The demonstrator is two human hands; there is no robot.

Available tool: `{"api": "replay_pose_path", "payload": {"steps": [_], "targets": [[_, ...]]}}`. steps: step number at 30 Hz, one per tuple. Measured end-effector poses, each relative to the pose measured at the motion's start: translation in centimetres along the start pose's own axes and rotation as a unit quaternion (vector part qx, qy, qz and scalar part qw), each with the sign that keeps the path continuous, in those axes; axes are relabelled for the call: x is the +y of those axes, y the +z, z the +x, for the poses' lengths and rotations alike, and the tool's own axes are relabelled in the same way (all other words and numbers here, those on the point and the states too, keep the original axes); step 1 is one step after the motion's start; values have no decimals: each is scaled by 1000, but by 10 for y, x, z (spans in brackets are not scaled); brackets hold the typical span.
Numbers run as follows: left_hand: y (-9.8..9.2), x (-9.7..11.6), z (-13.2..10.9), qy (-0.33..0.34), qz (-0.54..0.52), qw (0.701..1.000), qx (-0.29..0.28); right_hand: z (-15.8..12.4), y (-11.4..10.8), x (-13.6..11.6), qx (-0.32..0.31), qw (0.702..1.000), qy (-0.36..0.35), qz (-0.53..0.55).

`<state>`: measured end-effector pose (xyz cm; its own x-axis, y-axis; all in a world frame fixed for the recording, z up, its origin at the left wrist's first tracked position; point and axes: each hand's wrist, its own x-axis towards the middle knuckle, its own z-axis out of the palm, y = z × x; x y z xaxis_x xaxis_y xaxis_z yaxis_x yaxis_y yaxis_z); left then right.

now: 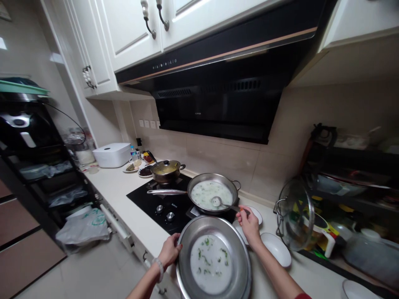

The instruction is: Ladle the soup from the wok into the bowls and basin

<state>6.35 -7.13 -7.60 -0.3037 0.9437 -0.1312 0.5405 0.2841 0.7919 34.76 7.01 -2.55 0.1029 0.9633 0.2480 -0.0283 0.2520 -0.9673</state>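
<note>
My left hand (170,250), with a bracelet at the wrist, grips the left rim of a large steel basin (183,265). White liquid with bits of green (211,264) lies in the basin. My right hand (248,222) is closed on the handle of a metal ladle (216,202). The ladle's bowl sits in the near right part of a steel wok (192,182), at the surface of white soup with green pieces (212,192). The wok stands on the black stove (146,203), its long handle pointing left, just beyond the basin.
A lidded pot (166,171) stands at the stove's back left, with plates of food (132,167) beside it. White dishes (276,249) lie on the counter at right. A glass lid (296,214) leans by the rack. The range hood (215,104) hangs above.
</note>
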Motion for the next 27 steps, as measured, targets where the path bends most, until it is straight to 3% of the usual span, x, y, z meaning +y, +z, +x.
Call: {"api": "replay_pose_path", "payload": {"steps": [27], "targets": [[1, 0, 0, 3, -13, 1000, 4, 4, 4, -20, 37, 997, 30, 62]]}}
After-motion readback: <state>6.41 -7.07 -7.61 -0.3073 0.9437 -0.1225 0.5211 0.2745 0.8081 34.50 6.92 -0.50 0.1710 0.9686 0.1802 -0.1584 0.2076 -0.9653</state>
